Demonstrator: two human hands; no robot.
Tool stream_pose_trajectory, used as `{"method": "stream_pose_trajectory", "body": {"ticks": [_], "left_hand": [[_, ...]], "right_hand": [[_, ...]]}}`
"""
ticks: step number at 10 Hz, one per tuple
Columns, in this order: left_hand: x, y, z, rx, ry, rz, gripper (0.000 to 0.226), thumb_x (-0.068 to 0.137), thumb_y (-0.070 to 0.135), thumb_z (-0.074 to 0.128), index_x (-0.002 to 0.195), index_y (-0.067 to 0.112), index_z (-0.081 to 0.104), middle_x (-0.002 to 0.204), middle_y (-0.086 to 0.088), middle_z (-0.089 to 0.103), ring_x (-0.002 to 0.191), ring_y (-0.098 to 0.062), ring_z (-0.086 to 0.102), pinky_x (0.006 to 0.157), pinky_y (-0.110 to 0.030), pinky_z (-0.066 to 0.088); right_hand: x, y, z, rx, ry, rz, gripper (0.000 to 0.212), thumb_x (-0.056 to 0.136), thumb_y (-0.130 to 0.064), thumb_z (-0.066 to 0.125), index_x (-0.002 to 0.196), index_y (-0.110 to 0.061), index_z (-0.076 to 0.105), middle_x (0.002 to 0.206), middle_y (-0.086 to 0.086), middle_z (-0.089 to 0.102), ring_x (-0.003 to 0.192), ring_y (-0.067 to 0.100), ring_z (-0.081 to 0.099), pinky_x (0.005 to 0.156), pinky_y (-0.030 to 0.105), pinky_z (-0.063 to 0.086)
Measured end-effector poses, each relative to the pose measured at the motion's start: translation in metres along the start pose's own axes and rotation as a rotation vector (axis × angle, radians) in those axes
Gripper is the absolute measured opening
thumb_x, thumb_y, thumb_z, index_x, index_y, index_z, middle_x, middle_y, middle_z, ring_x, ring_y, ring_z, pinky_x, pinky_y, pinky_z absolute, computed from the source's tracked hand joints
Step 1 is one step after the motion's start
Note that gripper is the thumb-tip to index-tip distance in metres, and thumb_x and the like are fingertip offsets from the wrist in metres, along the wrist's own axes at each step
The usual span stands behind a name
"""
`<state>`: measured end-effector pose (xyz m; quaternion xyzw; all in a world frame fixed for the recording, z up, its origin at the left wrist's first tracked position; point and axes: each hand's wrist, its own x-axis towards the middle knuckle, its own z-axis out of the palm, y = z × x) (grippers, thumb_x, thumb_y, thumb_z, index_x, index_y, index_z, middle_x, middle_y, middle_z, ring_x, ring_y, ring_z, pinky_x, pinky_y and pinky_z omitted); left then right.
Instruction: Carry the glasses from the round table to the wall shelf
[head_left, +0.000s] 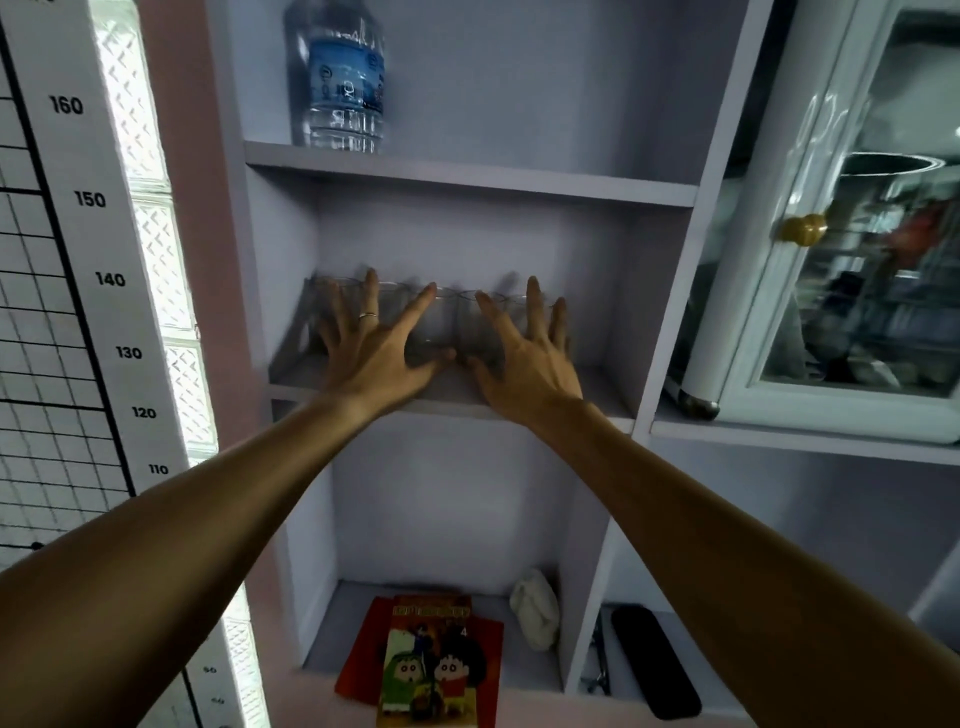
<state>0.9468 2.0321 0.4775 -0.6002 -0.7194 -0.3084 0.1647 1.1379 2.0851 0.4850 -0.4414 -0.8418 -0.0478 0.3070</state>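
Note:
Several clear drinking glasses (439, 325) stand in a row on the middle board of the pale lilac wall shelf (608, 402). Both my arms reach up to them. My left hand (374, 353), a ring on one finger, is spread flat with its fingers apart against the left glasses. My right hand (524, 358) is splayed the same way against the right glasses. Neither hand is curled around a glass. The hands hide the lower parts of most glasses, and the picture is blurred there. The round table is out of view.
A water bottle (343, 78) stands on the board above. The compartment below holds a comic book (426, 660) and a white lump (535, 613). A black case (654, 660) lies lower right. A glass-door cabinet (857, 260) with a brass knob (800, 227) is at right, a height chart (88, 260) at left.

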Motion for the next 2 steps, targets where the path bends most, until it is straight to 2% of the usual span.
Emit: {"method": "stream_pose_trajectory", "body": {"ticks": [1, 2], "left_hand": [[-0.015, -0.003, -0.006, 0.013, 0.11, 0.058, 0.082, 0.082, 0.073, 0.049, 0.152, 0.043, 0.019, 0.164, -0.015, 0.005, 0.148, -0.048, 0.003, 0.116, -0.066, 0.012], [-0.04, -0.009, -0.005, 0.034, 0.226, 0.153, 0.068, 0.088, 0.064, 0.04, 0.141, 0.023, 0.051, 0.143, -0.019, 0.043, 0.134, -0.044, 0.039, 0.107, -0.058, 0.035]], "right_hand": [[-0.022, -0.004, -0.005, 0.015, 0.031, 0.069, 0.085, 0.092, -0.058, 0.052, 0.154, -0.047, -0.006, 0.164, 0.006, -0.026, 0.147, 0.05, -0.016, 0.115, 0.067, 0.006], [-0.055, -0.007, 0.003, -0.016, 0.04, 0.093, 0.075, 0.095, -0.058, 0.042, 0.156, -0.039, 0.002, 0.167, 0.006, -0.013, 0.151, 0.044, 0.0, 0.118, 0.064, 0.009]]}}
